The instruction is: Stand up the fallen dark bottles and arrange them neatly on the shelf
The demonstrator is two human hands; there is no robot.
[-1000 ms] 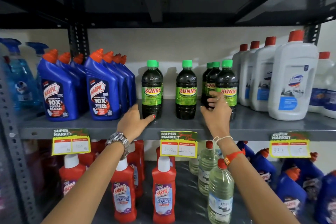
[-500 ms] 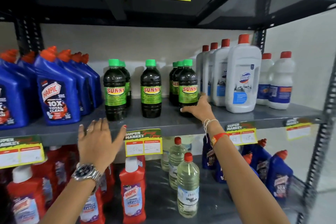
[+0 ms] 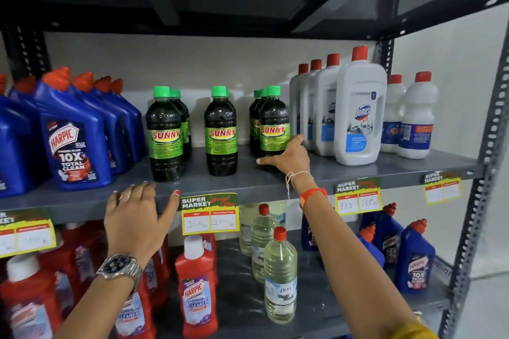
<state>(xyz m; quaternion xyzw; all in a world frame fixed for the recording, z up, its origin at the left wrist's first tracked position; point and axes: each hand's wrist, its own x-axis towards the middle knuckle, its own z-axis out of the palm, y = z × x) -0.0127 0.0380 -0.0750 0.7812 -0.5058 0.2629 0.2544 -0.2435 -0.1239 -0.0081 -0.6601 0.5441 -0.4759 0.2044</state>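
All the dark SUNNY bottles with green caps stand upright on the grey middle shelf (image 3: pixel 385 168) in three short rows: a left row (image 3: pixel 164 132), a middle row (image 3: pixel 221 129) and a right row (image 3: pixel 274 124). My right hand (image 3: pixel 289 158) cups the base of the front bottle in the right row, thumb across its front and fingers on its right side. My left hand (image 3: pixel 135 217), with fingers spread and empty, hovers at the shelf's front edge just below the left row.
Blue Harpic bottles (image 3: pixel 71 143) crowd the left of the shelf, and white Domex bottles (image 3: pixel 360 115) stand close on the right. Red Harpic bottles (image 3: pixel 197 286) and clear bottles (image 3: pixel 279 278) fill the shelf below. Price tags (image 3: pixel 209 215) hang on the front edge.
My view has swung right. My left hand has dropped back from the left dark bottle to the shelf edge and spread open. My right hand stays at the right row's front bottle.
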